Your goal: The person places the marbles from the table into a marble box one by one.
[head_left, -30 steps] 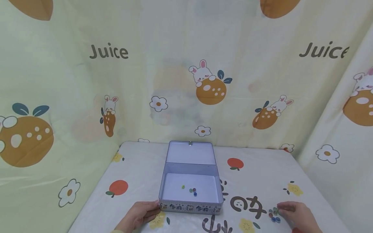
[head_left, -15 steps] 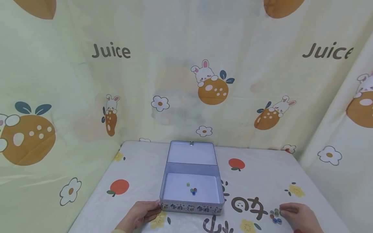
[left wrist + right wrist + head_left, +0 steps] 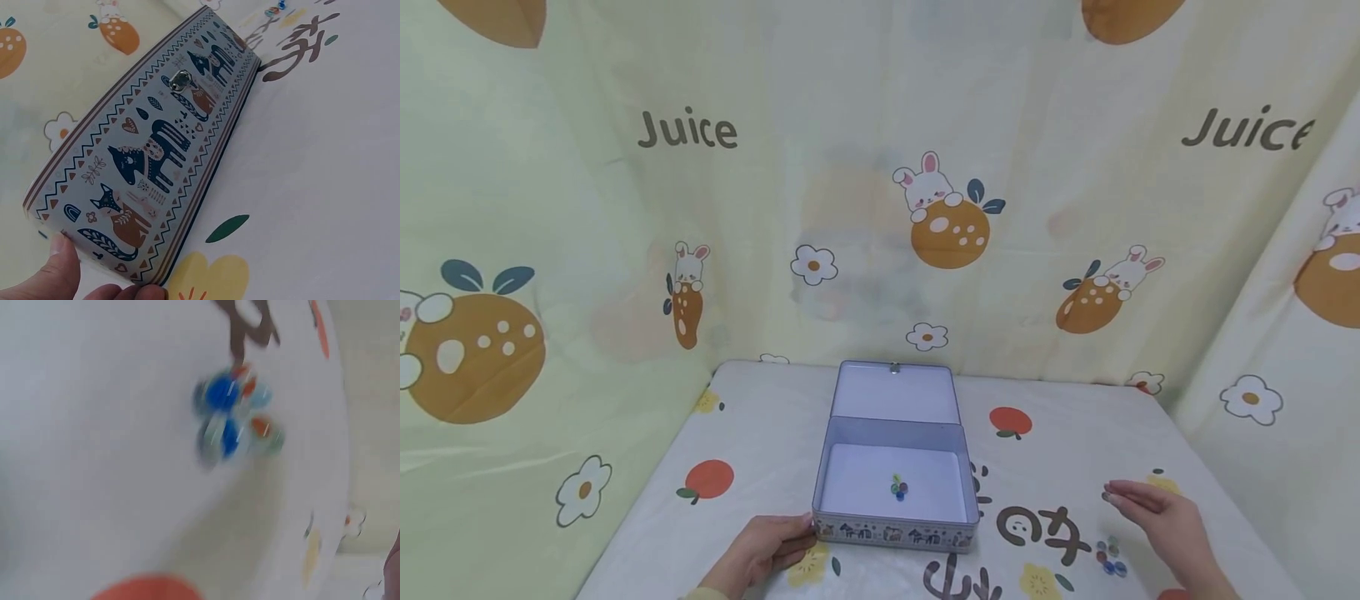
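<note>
Left hand (image 3: 763, 547) grips the near left corner of the tin box (image 3: 895, 535); thumb (image 3: 64, 247) is on the end wall, other fingers curled at the bottom edge, per left wrist view. Box stretches off to the right of that grip, sitting flat, lid (image 3: 895, 396) open and leaning back on the side away from the hand. Front wall printed with animals, zigzags and hearts, metal catch (image 3: 180, 80) farther along it from the grip.

Four marbles inside (image 3: 900, 495), clustered on the box floor, right of the left hand: yellow-green, green, reddish, blue.

Right hand (image 3: 1167, 527) is in the air, well to the right of the box, fingertips drawn together and aimed toward the box. Something small may be between the tips; cannot tell. Right wrist view is blurred, shows only a sliver of the hand at its edge.

Loose marbles (image 3: 1108, 567) lie on the cloth below and just left of the right hand, apart from it, bunched; blue ones plus some with red/orange swirls and green.

Tablecloth (image 3: 1052, 450) under both grips has fruit, flowers and dark lettering; patterned curtain (image 3: 850, 333) stands beyond them.
</note>
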Available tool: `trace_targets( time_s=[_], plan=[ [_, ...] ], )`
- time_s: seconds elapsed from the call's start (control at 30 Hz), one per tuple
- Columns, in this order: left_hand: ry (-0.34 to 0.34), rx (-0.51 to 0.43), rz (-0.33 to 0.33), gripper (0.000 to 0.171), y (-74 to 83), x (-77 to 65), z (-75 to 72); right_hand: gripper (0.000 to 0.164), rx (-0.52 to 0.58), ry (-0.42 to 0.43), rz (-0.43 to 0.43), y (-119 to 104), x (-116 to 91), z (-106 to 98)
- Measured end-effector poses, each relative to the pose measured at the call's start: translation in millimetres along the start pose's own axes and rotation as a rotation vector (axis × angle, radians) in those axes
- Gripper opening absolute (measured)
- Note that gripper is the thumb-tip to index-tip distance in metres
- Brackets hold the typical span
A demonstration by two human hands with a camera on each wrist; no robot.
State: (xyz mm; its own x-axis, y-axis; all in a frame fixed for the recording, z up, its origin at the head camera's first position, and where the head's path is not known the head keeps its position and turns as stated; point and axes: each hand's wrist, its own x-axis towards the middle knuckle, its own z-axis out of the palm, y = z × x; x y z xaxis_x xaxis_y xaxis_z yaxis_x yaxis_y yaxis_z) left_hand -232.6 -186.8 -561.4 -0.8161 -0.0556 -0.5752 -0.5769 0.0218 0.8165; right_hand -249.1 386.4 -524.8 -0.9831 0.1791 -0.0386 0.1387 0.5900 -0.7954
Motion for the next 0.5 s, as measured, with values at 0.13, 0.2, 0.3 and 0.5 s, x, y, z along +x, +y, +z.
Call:
trace_targets(
  time_s=[0.13,0.2,0.3,0.5],
  plan=[
    [0.006,-0.006,-0.006,0.044,0.6,-0.7,0.1,0.046,0.052,-0.011,-0.017,-23.2,4.7,16.6],
    [0.005,-0.009,-0.004,0.045,0.7,-0.6,-0.1,0.046,0.072,-0.025,-0.023,-36.1,7.2,25.9],
    [-0.001,-0.014,-0.001,0.046,0.8,-0.6,-0.3,0.044,0.093,-0.045,-0.038,-53.9,10.6,42.2],
    [-0.008,-0.014,0.001,0.047,-0.3,0.6,-0.7,0.036,0.15,-0.081,-0.141,-87.1,16.8,78.5]
  ],
)
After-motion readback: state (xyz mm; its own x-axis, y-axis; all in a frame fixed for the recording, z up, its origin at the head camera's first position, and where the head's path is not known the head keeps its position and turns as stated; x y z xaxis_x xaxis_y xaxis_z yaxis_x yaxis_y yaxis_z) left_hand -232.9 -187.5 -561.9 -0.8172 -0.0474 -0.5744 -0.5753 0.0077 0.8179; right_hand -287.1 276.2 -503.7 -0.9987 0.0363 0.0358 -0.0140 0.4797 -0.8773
